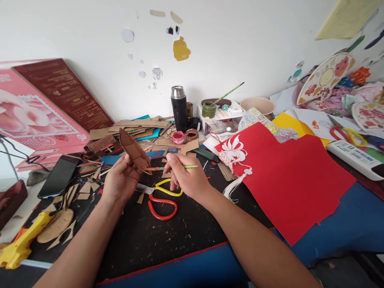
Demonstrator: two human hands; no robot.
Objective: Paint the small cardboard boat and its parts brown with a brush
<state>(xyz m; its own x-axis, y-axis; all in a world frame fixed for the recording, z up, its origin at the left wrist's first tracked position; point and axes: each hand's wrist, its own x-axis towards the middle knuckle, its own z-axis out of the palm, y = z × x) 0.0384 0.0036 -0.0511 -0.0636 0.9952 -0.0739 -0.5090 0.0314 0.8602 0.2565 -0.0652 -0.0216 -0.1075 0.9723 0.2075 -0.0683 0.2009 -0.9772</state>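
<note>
My left hand [121,178] grips a brown-painted cardboard piece [133,151], boat-like with a pointed end, tilted upward. Between the fingers of my right hand [187,174] is a paintbrush [156,168] with a green handle; its brown-stained tip is at the lower end of the piece, and I cannot tell if it touches. Below the hands lie scissors [163,199] with one red and one yellow handle loop, blades partly hidden by my left hand. Behind them stand a jar of red paint [178,138] and a jar of brown paint [191,135].
A yellow glue gun [28,238], a phone [60,176] and cardboard scraps lie at left. A black thermos [179,110] stands behind the paint jars, near a green paint jar [209,109] holding a brush. Red paper [288,180] covers the right side.
</note>
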